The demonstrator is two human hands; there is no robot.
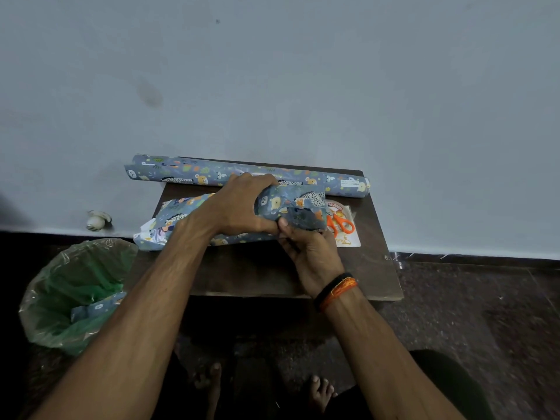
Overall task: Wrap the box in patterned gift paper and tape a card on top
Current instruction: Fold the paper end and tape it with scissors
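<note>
A box wrapped in blue animal-print gift paper (291,207) lies across the small dark table (248,274). My left hand (239,204) grips the box from above, fingers curled over its far edge. Just below it, my right hand (306,247) pinches the paper at the box's near right end with thumb and fingertips. The paper's left end (157,228) sticks out loose and crumpled. A white card (348,234) with printed colours lies flat at the right, partly under the box and the scissors.
A roll of the same gift paper (212,172) lies along the table's back edge by the wall. Orange-handled scissors (341,224) rest on the card. A bin lined with green plastic (75,286) stands left of the table, a paper scrap inside. My bare feet show below.
</note>
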